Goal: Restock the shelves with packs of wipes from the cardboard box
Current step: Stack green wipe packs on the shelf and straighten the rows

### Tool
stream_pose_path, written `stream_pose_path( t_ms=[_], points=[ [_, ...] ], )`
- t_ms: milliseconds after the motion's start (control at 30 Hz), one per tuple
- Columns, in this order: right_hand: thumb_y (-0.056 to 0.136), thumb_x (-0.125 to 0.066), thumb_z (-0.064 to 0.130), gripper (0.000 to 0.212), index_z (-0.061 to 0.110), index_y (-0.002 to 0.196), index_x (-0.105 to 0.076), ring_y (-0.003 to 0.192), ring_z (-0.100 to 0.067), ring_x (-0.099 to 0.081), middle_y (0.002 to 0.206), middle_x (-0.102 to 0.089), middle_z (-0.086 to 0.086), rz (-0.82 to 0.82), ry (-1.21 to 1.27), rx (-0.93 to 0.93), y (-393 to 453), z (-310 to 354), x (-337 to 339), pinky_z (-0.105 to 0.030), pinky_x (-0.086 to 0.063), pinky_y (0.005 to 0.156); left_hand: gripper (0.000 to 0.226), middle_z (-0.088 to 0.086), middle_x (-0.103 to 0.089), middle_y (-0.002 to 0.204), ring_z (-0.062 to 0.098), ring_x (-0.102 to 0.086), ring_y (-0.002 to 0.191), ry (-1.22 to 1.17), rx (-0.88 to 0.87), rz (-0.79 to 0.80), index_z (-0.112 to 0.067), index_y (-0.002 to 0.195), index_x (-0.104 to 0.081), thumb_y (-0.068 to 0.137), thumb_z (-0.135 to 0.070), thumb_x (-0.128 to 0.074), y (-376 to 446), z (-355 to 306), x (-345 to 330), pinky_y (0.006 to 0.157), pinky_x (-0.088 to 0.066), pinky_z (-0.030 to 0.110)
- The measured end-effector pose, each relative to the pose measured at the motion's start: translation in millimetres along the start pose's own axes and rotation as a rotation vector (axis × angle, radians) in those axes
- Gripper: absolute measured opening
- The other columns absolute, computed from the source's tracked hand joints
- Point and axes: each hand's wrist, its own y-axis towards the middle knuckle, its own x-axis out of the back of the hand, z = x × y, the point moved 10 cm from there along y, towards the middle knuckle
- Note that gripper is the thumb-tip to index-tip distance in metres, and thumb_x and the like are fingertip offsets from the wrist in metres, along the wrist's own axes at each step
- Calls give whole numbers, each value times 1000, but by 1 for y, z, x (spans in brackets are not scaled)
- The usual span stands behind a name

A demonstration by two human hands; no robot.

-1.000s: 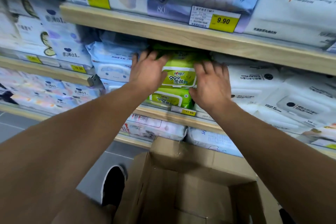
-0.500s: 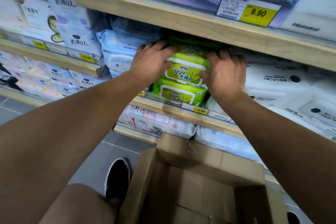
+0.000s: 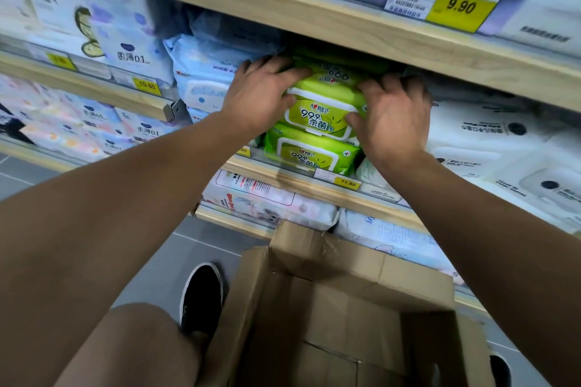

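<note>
Both hands are on the green wipes stack on the middle shelf (image 3: 314, 188). The left hand (image 3: 261, 94) holds the left end of the top green pack (image 3: 323, 113), fingers curled over its upper back edge, thumb at the front corner. The right hand (image 3: 393, 122) holds the right end the same way, thumb on the front face near the lid flap, fingers wrapped over the top. A two-sided hold like this probably keeps the soft pack square while it is seated.

The pack sits on a lower green pack (image 3: 308, 157), which rests at the shelf's front edge behind the yellow price tag (image 3: 347, 183). Another green pack behind the top one (image 3: 333, 72) shows upside-down print, tucked just under the upper shelf board (image 3: 314, 19). Clearance under that board looks tight, likely why the pack goes in flat and low.

The blue packs (image 3: 204, 72) touch the stack on the left; the white packs (image 3: 490, 135) sit just right of it, so the slot is narrow and the hands stay at the pack's ends.

The cardboard box (image 3: 345, 292) stands on the floor right below, flaps open, close for quick reaching. Its inside looks bare where visible; the bottom is partly out of frame. A black shoe (image 3: 201, 295) is beside it.

Judgement: the placing step is nearly done.
</note>
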Motion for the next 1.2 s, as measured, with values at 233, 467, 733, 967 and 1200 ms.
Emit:
stream_pose_path(
  t_ms=[233,467,733,967,1200],
  points=[
    [83,-64,40,45,20,123,-57,118,-40,-41,122,-54,-11,10,3,2,-2,2,-3,-45,-32,99,51,2,-43,145,33,-36,132,-3,-6,-4,-37,139,-43,90,-33,-55,-2,0,-1,109,-26,49],
    [69,-75,29,86,17,144,-33,129,-38,-35,139,-42,-11,-30,-119,199,-22,26,-16,-49,-17,115,97,6,-29,150,32,-12,144,169,-32,-19,-30,146,-22,67,-48,-75,-24,-10,-10,115,-12,55],
    [85,-51,27,76,15,151,-16,136,-39,-29,151,-31,-12,-89,-220,153,-28,32,-46,-54,-18,115,125,6,-22,152,33,-15,143,330,36,-64,-29,148,-7,52,-55,-83,-27,-11,-26,113,-12,58],
    [86,-44,21,71,17,151,-16,137,-38,-30,152,-32,-11,-134,-158,129,-20,26,-54,-51,-31,109,120,4,-29,150,33,-25,139,322,40,-133,-32,147,-13,52,-55,-83,-22,-8,-28,113,-15,56],
    [73,-67,21,93,17,151,-17,137,-37,-29,151,-33,-11,-60,-192,142,-17,26,-54,-53,-25,112,110,4,-31,149,33,-22,140,274,44,-100,-32,146,-19,56,-57,-77,-20,-8,-24,113,-13,57]
  ],
)
